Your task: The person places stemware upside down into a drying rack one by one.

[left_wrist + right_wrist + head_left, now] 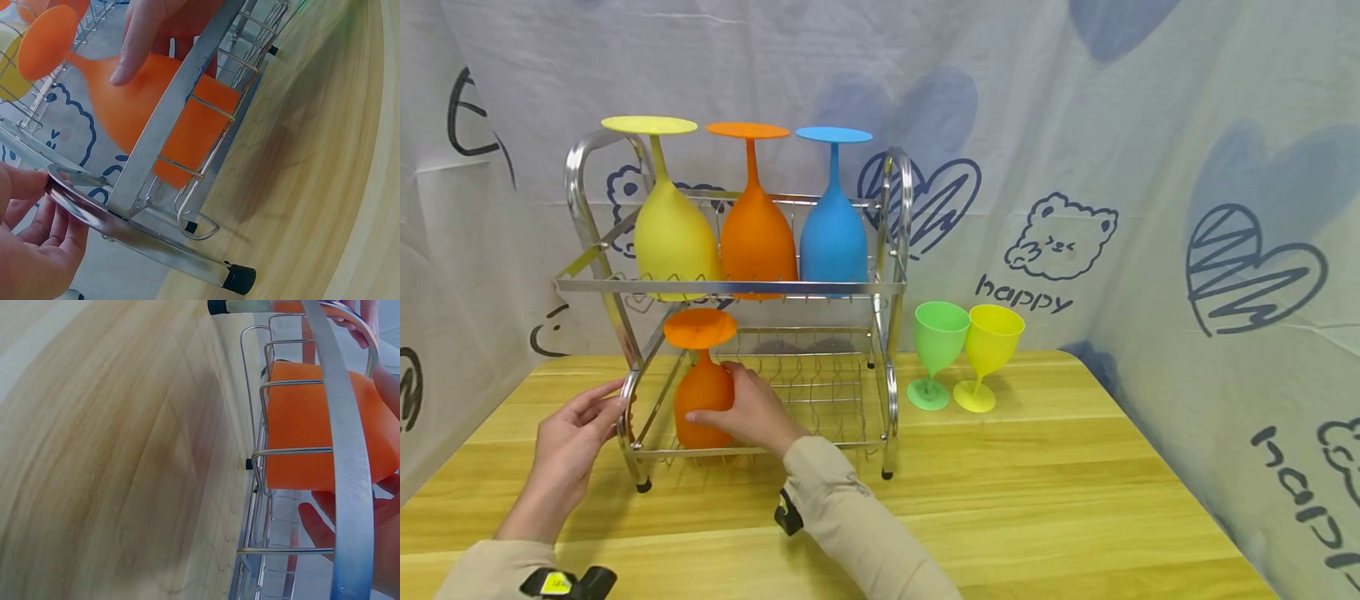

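Grip, right hand (748,408): left of centre in the head view; curled round the bowl of the lower orange goblet (702,412), thumb and fingers on opposite sides.
Position, lower orange goblet: left end of the lower tier, lower left of the head view; inverted, foot up, rim down behind the front rail.
Grip, left hand (578,433): lower left of the head view; pinching the curved tube at the left front leg of the chrome rack (775,288) between thumb and fingers.
Upper tier, left to right: inverted yellow goblet (676,242), upper orange goblet (758,242), blue goblet (834,237).
Right of chrome rack: green goblet (940,337) and small yellow goblet (992,343), upright side by side on the wooden table (1060,483).
Backdrop: pale cloth (1150,117) printed with hearts and bears.
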Available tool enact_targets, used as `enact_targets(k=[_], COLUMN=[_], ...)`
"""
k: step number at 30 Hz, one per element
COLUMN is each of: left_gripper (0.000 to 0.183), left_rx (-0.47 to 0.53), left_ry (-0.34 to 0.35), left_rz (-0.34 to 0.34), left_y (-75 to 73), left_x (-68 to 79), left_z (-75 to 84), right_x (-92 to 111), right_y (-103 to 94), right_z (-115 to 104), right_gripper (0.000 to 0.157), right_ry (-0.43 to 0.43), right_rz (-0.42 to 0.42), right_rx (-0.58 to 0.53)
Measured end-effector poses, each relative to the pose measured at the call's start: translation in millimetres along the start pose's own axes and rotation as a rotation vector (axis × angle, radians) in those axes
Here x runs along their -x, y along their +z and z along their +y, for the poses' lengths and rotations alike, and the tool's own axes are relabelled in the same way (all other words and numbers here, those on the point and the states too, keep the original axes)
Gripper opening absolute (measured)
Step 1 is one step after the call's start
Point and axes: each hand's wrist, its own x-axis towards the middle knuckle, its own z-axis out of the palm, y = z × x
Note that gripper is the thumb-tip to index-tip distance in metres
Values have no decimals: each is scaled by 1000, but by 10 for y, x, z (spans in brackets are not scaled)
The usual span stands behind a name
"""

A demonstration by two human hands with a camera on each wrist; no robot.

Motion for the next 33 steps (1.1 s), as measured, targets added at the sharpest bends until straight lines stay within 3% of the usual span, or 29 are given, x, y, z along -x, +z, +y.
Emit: enact_targets(k=[14,27,33], left_gripper=[20,20,21], left_rx=[37,35,52], left_ry=[21,8,8], left_rz=[-19,-2,-8], left_y=[19,16,2], left_x=[-21,-1,4], left_z=[19,12,-1], right_x=[-18,-55,-54], right_y=[-21,64,90], right_z=[-23,-56,-67], right_gripper=[71,75,83], right_ry=[-8,42,56], right_rz=[-2,21,55], right_rx=[22,7,55])
